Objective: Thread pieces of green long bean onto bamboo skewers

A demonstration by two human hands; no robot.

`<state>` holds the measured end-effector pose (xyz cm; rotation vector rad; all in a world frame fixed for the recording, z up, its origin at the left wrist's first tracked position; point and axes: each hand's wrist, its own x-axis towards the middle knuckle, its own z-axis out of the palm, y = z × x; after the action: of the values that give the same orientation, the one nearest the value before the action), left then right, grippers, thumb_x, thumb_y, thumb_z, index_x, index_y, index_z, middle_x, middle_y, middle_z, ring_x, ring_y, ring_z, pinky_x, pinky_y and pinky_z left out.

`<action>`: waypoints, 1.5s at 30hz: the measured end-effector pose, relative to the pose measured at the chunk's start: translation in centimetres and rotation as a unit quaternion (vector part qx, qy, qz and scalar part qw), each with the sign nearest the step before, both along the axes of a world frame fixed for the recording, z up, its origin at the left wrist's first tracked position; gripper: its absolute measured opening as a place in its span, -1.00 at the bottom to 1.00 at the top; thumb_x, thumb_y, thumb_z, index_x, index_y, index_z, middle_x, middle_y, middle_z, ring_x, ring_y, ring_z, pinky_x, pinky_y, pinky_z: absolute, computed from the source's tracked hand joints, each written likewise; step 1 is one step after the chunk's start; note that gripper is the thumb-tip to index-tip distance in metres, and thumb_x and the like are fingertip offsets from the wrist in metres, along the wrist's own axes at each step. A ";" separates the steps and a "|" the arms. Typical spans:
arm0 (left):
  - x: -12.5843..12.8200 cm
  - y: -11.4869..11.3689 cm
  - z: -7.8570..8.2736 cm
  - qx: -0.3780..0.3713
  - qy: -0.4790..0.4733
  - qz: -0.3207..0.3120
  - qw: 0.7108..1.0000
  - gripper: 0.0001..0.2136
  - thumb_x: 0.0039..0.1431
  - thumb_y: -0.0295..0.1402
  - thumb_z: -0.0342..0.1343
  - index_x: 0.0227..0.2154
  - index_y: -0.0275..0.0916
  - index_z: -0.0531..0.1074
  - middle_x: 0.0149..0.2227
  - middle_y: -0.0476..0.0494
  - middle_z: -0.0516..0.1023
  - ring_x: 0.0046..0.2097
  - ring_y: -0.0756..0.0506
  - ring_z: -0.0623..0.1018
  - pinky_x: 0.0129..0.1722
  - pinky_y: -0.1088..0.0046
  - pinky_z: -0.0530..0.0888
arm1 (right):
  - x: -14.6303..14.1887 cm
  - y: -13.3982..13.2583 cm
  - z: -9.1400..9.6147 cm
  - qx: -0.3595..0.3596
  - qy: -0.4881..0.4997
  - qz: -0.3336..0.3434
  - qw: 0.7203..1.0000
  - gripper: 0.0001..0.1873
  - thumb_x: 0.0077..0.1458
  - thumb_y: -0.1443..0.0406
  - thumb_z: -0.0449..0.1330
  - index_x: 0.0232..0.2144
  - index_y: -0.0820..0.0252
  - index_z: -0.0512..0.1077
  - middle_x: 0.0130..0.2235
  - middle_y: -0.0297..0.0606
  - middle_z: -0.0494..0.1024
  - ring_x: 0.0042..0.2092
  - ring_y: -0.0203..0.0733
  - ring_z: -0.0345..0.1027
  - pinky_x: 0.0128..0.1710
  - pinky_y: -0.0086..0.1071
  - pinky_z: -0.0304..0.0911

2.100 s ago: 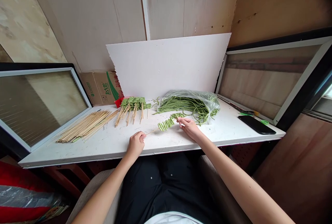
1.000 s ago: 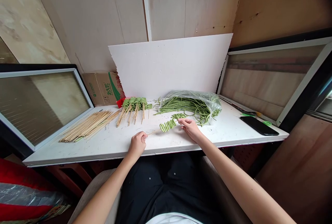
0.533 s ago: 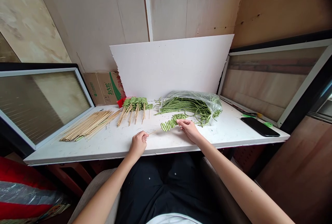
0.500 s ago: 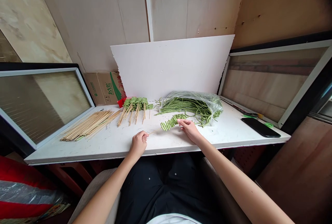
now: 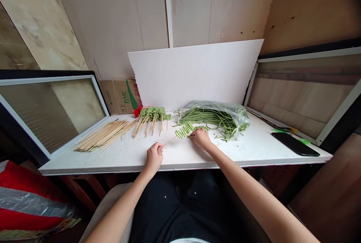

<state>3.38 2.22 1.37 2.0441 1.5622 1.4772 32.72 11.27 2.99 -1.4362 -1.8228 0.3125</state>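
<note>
My left hand (image 5: 155, 156) is closed on the bare end of a thin bamboo skewer (image 5: 169, 141), near the table's front edge. Pieces of green long bean (image 5: 184, 130) are threaded side by side on the skewer's far part. Just right of them is my right hand (image 5: 200, 138), low over the table with fingers curled down. A bit of green shows at its fingertips, but what they grip is hidden. Behind that hand lies a small heap of cut bean pieces (image 5: 203, 127), partly covered by it.
Finished bean skewers (image 5: 153, 113) are stacked at the back, left of a clear plastic bag (image 5: 242, 115) of long beans (image 5: 203, 116). Bare bamboo skewers (image 5: 104, 135) lie left. A black phone (image 5: 295, 144) lies right. A cardboard box (image 5: 120, 96) and white board (image 5: 197, 74) stand behind.
My right hand has left the threaded beans and moved down beside the cut pieces. The left hand still holds the skewer. The whole view has shifted slightly.
</note>
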 end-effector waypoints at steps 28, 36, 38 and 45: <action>-0.2 0.3 -1.0 -0.001 0.052 -0.026 0.998 -0.79 0.31 -0.39 -0.02 -0.36 -0.16 0.51 -0.38 -0.11 0.63 -0.34 -0.13 0.59 -0.31 0.42 0.46 | 4.8 -5.0 1.0 -0.121 0.464 0.161 0.862 -0.49 -0.02 -0.15 0.45 -0.28 0.11 0.59 -0.10 -0.19 0.62 -0.14 -0.17 0.41 -0.30 -0.40 0.16; -0.1 0.3 -0.9 -0.008 0.055 -0.031 0.998 -0.79 0.29 -0.42 -0.02 -0.38 -0.17 0.49 -0.43 -0.10 0.59 -0.36 -0.12 0.57 -0.31 0.42 0.44 | 4.7 -4.9 0.8 -0.120 0.432 0.158 0.880 -0.49 0.03 -0.16 0.41 -0.25 0.12 0.61 -0.12 -0.22 0.64 -0.17 -0.19 0.40 -0.29 -0.41 0.15; -0.1 0.2 -0.8 -0.007 0.054 -0.030 0.998 -0.79 0.29 -0.42 -0.02 -0.39 -0.17 0.49 -0.44 -0.10 0.58 -0.37 -0.12 0.56 -0.31 0.42 0.43 | 4.7 -4.7 0.6 -0.119 0.435 0.158 0.878 -0.50 0.02 -0.15 0.42 -0.26 0.13 0.62 -0.12 -0.22 0.64 -0.17 -0.18 0.41 -0.29 -0.40 0.16; 0.0 0.2 -0.7 -0.011 0.057 -0.029 0.998 -0.79 0.29 -0.43 -0.02 -0.40 -0.18 0.49 -0.45 -0.08 0.57 -0.37 -0.11 0.55 -0.32 0.44 0.42 | 4.8 -4.1 -0.1 -0.120 0.443 0.153 0.875 -0.52 0.01 -0.12 0.44 -0.23 0.11 0.64 -0.14 -0.20 0.64 -0.14 -0.15 0.42 -0.29 -0.39 0.18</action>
<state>3.38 2.45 0.64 2.1782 1.5382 1.3395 37.55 7.16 2.92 -0.8849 -1.2350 1.1809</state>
